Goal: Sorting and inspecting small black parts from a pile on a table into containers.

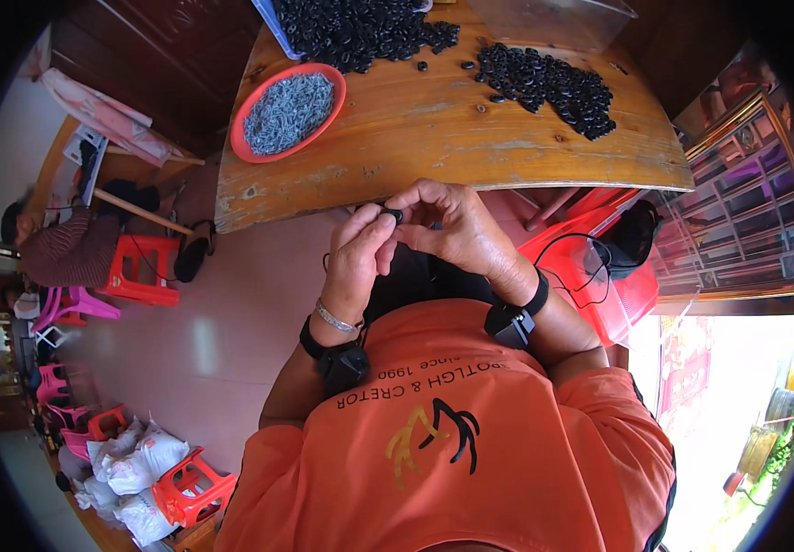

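Observation:
In front of my chest, just off the table's near edge, my left hand (360,247) pinches a small black round piece (395,215) between thumb and fingers. My right hand (460,228) comes up against it from the right, thumb and forefinger curled in a closed pinch. What sits between those right fingertips is too small to make out. A red oval dish (339,92) full of small grey metal pieces (288,112) stands on the wooden table (397,138), beyond my left hand. Loose black pieces (544,87) like the held one lie on the tabletop beyond my right hand.
A bigger heap of black pieces (346,32) lies at the far left of the table, and a clear plastic box (553,23) is at the back. On my right is a red chair (599,276) with a black bag (634,239). Someone (75,244) sits far left; white sacks (139,460) stand behind.

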### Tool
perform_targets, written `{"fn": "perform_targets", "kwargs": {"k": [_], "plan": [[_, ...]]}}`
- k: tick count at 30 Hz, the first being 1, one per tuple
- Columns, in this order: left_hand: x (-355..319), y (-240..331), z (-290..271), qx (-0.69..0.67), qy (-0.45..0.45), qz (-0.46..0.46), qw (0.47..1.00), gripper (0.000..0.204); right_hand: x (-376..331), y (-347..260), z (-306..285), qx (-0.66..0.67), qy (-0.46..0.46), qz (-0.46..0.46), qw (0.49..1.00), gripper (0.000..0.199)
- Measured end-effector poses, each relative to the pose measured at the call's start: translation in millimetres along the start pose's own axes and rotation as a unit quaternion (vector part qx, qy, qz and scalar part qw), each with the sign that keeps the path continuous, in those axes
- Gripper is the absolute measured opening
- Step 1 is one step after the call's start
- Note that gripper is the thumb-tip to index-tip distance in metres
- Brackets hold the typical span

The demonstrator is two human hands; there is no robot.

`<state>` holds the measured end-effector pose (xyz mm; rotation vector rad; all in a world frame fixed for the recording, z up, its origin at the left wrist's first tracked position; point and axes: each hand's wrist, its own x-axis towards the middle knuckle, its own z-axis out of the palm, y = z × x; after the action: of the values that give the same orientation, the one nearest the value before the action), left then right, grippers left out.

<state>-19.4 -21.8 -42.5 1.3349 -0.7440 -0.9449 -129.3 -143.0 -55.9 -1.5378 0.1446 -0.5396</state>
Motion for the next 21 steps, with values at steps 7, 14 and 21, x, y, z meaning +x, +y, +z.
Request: {"fn": "perform_targets", "kwargs": {"k": [7,14,21], "plan": [[2.8,-9.3,-0.6,0.034,0.039,-0.018,0.999,0.024,1.3,-6.2,6.3,-0.186,0.044,-0.078,0.978,0.021],[4.2,-14.5,2.1,0.094,0.069,0.013,0.993,0.031,2.3,-6.5,6.5,-0.311,0.062,-0.179,0.931,0.02],[3.3,-19.2,1.5,0.078,0.069,0.024,0.994,0.03,2.4,-5.5,6.9,-0.326,0.061,-0.206,0.921,0.018]]}}
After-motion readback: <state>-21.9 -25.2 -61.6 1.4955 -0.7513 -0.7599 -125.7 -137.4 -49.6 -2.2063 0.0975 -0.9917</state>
